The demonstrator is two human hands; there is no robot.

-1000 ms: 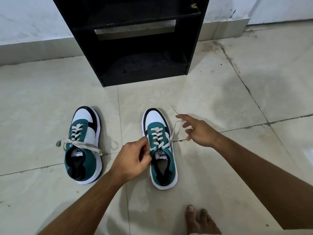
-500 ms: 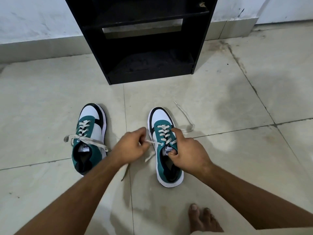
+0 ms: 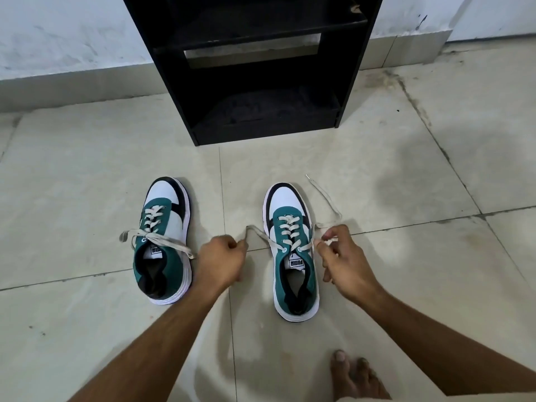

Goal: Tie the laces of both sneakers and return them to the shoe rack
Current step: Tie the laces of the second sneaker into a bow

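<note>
Two green, white and black sneakers stand on the tiled floor, toes toward the rack. The right sneaker (image 3: 293, 250) lies between my hands. My left hand (image 3: 222, 261) is closed on its left lace end (image 3: 258, 232), pulled out to the left. My right hand (image 3: 342, 259) pinches the right lace end (image 3: 327, 198), whose tip trails across the floor beyond the shoe. The left sneaker (image 3: 164, 242) sits apart on the left, its laces loose and spread sideways. The black shoe rack (image 3: 261, 68) stands against the wall behind the sneakers, its shelves bare.
A bare foot (image 3: 356, 378) rests on the floor at the bottom right, just behind the right sneaker. The white wall and its tiled skirting (image 3: 72, 82) run behind the rack. Open tiled floor lies around both sneakers.
My hands have moved apart from over the right sneaker's tongue, each drawing a lace end out sideways. The view has also shifted closer to the shoes.
</note>
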